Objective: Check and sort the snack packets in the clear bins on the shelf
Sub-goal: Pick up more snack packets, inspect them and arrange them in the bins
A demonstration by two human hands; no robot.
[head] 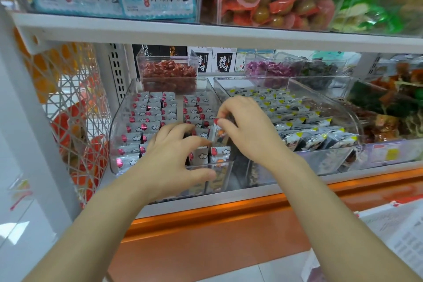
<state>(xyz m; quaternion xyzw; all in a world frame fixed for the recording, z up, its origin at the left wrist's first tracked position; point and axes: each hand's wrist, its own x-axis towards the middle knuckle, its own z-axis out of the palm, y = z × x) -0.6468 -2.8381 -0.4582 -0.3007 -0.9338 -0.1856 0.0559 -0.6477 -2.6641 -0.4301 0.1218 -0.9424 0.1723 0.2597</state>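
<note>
A clear bin (119, 121) on the lower shelf holds rows of small silver snack packets (146, 119) with red spots and white clouds. My right hand (247, 126) pinches one silver packet (216, 131) upright above the bin's right column. My left hand (174, 155) rests with spread, curled fingers on the front packets, its thumb against the bin's front wall. A second clear bin (343, 107) to the right holds silver packets with yellow corners (297, 121).
A small clear box of red sweets (169, 71) stands behind the left bin. More bins with purple and dark snacks sit at the back right. The upper shelf (206, 34) overhangs closely. A white lattice side panel (75, 107) closes the left.
</note>
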